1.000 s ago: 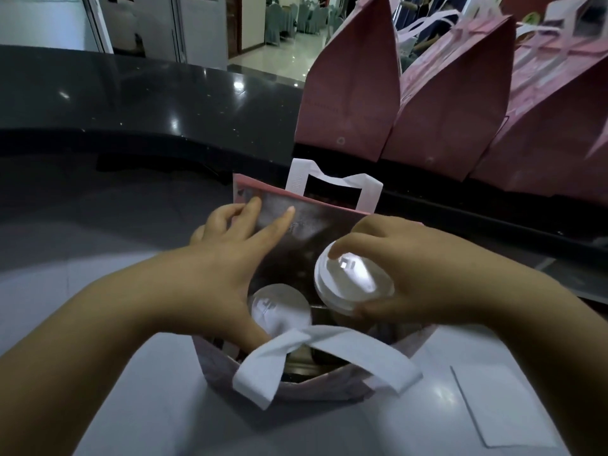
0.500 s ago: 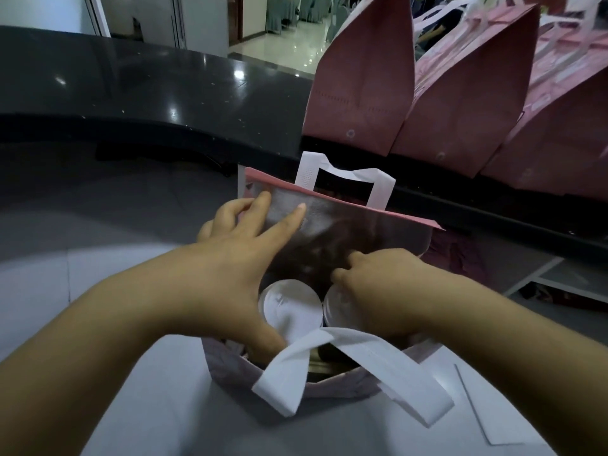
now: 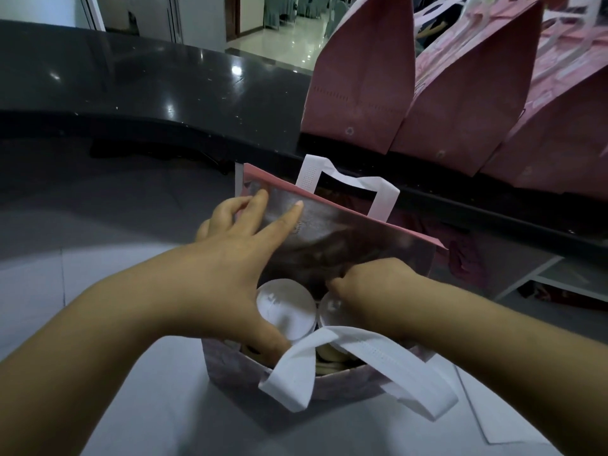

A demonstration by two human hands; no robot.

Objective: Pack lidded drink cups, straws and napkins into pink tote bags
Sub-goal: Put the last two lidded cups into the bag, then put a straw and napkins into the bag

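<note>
**Q:** Where do the cups stand?
**A:** The left cup (image 3: 286,311) and the right cup (image 3: 329,311), both lidded, stand side by side inside the open pink tote bag (image 3: 362,235) on the grey worktop (image 3: 164,406).
**Q:** And the hands?
**A:** The left hand (image 3: 230,268) presses straight fingers (image 3: 283,222) flat on the bag's far inner wall. The right hand (image 3: 378,284) reaches inside, fingers curled round the right cup's lid. Further pink bags (image 3: 362,83) stand behind on the dark worktop (image 3: 164,77).
</note>
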